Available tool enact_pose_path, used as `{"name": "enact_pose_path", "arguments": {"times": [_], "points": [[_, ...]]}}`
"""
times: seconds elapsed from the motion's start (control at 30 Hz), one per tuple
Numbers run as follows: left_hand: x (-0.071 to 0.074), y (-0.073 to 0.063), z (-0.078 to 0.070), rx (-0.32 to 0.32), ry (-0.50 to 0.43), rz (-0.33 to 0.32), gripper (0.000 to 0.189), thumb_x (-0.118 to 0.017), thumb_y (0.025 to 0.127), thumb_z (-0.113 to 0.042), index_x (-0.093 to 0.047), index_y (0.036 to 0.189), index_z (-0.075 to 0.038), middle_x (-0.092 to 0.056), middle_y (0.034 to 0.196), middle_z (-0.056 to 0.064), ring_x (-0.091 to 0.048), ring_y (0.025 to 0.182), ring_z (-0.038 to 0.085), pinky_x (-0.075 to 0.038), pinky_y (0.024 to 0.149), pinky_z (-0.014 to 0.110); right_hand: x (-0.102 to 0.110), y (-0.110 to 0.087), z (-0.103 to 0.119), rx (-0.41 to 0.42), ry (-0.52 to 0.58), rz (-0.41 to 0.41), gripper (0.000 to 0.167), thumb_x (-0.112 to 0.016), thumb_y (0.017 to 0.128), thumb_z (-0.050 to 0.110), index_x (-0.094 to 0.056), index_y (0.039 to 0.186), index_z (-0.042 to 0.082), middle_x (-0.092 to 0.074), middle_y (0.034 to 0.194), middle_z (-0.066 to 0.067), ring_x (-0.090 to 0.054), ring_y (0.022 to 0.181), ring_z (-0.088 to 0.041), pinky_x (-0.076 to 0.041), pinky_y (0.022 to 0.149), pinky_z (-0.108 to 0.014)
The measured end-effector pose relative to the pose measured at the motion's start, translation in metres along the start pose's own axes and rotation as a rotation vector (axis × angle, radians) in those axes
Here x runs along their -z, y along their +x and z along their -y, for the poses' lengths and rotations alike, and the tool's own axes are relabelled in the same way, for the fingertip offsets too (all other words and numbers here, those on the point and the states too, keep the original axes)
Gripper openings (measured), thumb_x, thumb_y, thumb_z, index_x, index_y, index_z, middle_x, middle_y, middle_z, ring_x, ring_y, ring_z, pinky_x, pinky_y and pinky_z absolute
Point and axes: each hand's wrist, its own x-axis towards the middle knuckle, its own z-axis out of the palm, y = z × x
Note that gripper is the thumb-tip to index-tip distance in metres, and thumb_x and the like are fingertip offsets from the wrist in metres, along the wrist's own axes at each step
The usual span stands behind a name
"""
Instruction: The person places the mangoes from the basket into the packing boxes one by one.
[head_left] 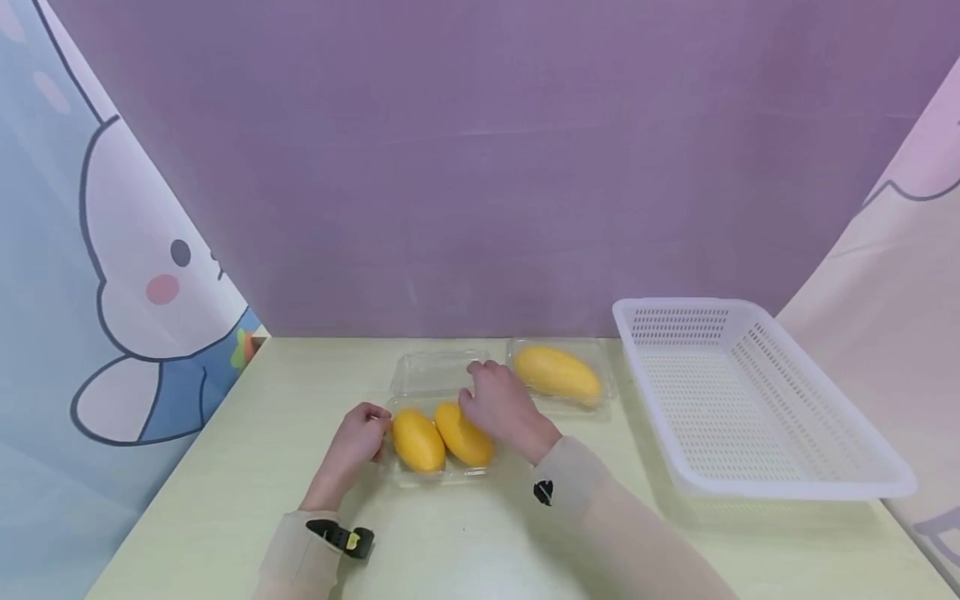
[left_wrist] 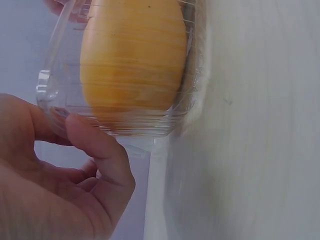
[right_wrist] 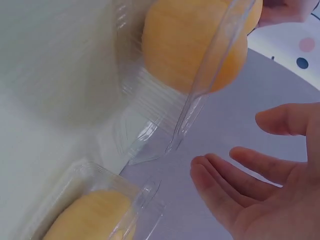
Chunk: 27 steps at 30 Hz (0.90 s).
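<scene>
Two yellow-orange mangoes (head_left: 417, 442) lie side by side in a clear plastic clamshell box (head_left: 442, 477) on the table. Its transparent lid (head_left: 431, 375) is folded back toward the wall. At the box's left rim is my left hand (head_left: 356, 437); the left wrist view shows thumb and finger pinching the plastic edge (left_wrist: 50, 102) beside a mango (left_wrist: 132, 60). My right hand (head_left: 504, 406) hovers above the box's right side, overlapping the right mango (head_left: 461, 437) in the head view. Its fingers (right_wrist: 215, 185) are spread and relaxed around nothing, apart from the box in the right wrist view.
Behind my right hand sits another clear box (head_left: 607, 379) holding one yellow mango (head_left: 557, 373). A white perforated plastic basket (head_left: 802, 489) stands on the right side of the table (head_left: 465, 550). A purple backdrop (head_left: 487, 192) rises at the far table edge.
</scene>
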Motion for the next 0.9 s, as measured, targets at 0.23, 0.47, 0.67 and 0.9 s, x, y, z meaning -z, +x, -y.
{"name": "enact_pose_path", "arguments": {"times": [0.23,0.47,0.67,0.9], "points": [[0.001,-0.002,-0.002,-0.004,0.020,0.010,0.025,-0.045,0.101,-0.011,-0.052,0.118,0.005,-0.050,0.074,0.010,-0.047,0.058,0.019,-0.046,0.057,0.032,-0.002,0.006,0.002,-0.098,0.059,0.060,0.048,-0.055,0.100,0.025,-0.055,0.136,-0.007,-0.062,0.127,-0.023,-0.060,0.111,-0.034,-0.050,0.096,-0.047],[0.003,-0.003,-0.001,-0.005,0.016,0.013,0.024,-0.044,0.102,-0.012,-0.051,0.117,0.005,-0.050,0.075,0.012,-0.046,0.058,0.019,-0.045,0.057,0.032,-0.012,0.010,0.002,-0.176,0.078,0.088,0.049,-0.054,0.101,0.027,-0.056,0.132,-0.011,-0.063,0.120,-0.024,-0.060,0.101,-0.031,-0.051,0.085,-0.043],[0.003,-0.003,-0.001,-0.003,0.023,0.009,0.023,-0.045,0.101,-0.011,-0.051,0.116,0.005,-0.050,0.074,0.011,-0.046,0.057,0.019,-0.045,0.056,0.032,-0.013,0.012,0.003,-0.210,0.098,0.089,0.028,-0.054,0.100,0.025,-0.062,0.097,-0.002,-0.059,0.082,-0.012,-0.052,0.066,-0.022,-0.044,0.059,-0.034],[0.002,-0.002,-0.002,0.008,0.032,0.007,0.022,-0.046,0.100,-0.010,-0.052,0.116,0.004,-0.049,0.071,0.009,-0.047,0.056,0.019,-0.045,0.057,0.032,-0.016,0.015,0.001,-0.288,0.153,0.114,0.035,-0.055,0.100,0.029,-0.058,0.105,-0.005,-0.056,0.081,-0.012,-0.053,0.067,-0.024,-0.043,0.059,-0.033]]}}
